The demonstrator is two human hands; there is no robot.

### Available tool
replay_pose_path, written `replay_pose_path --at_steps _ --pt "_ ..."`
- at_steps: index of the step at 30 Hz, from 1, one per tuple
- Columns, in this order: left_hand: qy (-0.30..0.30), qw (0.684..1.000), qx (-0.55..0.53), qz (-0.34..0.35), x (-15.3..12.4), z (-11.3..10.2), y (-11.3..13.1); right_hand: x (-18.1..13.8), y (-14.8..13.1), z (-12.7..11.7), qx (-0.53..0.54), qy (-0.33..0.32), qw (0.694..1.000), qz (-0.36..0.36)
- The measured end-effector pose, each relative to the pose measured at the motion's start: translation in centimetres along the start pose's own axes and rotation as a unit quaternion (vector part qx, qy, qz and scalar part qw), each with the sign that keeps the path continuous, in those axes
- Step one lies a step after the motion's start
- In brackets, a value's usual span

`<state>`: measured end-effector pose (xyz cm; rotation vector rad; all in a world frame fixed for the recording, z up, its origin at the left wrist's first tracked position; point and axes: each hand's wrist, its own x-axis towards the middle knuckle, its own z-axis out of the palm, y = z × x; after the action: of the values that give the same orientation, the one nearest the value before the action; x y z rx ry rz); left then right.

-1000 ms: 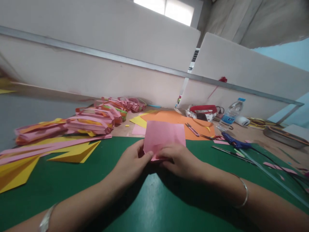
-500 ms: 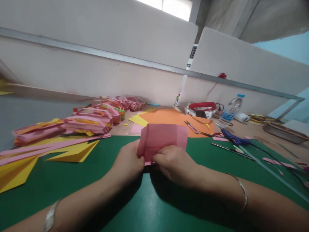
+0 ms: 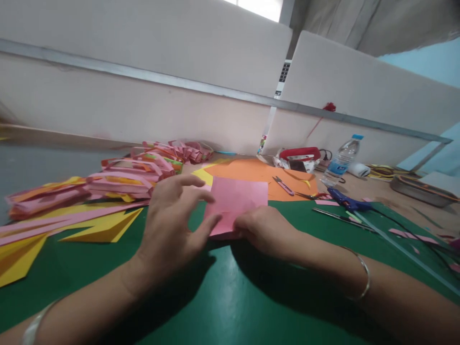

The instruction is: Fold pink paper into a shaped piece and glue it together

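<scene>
A folded piece of pink paper (image 3: 237, 199) is held up above the green mat (image 3: 230, 297), in the middle of the view. My right hand (image 3: 268, 232) grips its lower right part, fingers closed and partly hiding the bottom edge. To the left of the paper is my left hand (image 3: 176, 218), its fingers spread and curved. The thumb tip and fingertips come close to the paper's left edge; whether the thumb touches it I cannot tell.
Pink paper baskets (image 3: 122, 184) pile up at the left, behind yellow folded sheets (image 3: 104, 225). Orange paper (image 3: 244, 167), thread snips (image 3: 283, 186) and a water bottle (image 3: 343, 160) lie or stand further back. At the right are a blue glue gun (image 3: 348, 200) and tweezers (image 3: 343, 219).
My left hand has let go of the pink paper and opened, moving left. The paper has tilted and its face looks brighter; my right hand keeps its grip.
</scene>
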<state>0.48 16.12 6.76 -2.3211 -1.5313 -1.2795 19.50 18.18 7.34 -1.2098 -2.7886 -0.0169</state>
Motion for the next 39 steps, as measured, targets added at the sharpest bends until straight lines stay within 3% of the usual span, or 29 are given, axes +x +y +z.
replay_pose_path --at_steps 2,4,7,14,28,39 --pt "-0.041 0.985 0.099 0.138 -0.2 -0.2 0.1 0.0 -0.1 -0.2 0.016 -0.001 1.0 -0.002" --pt "-0.084 0.969 0.141 0.185 -0.4 0.1 0.1 0.0 -0.2 -0.3 0.019 -0.01 1.0 0.004" --pt "-0.134 0.959 0.175 0.176 -0.5 0.5 0.0 -0.1 -0.4 -0.6 0.0 -0.024 1.0 -0.002" --pt "-0.229 0.942 0.185 0.16 0.1 0.3 0.7 -0.7 -0.6 -1.4 -0.081 0.014 0.997 -0.005" --pt "-0.23 0.939 0.223 0.126 0.2 1.8 -0.4 0.1 -0.7 -0.7 -0.123 -0.013 0.991 -0.04" --pt "-0.255 0.936 0.213 0.114 -0.1 0.6 0.9 -0.5 -0.9 -1.5 -0.106 -0.047 0.992 -0.051"
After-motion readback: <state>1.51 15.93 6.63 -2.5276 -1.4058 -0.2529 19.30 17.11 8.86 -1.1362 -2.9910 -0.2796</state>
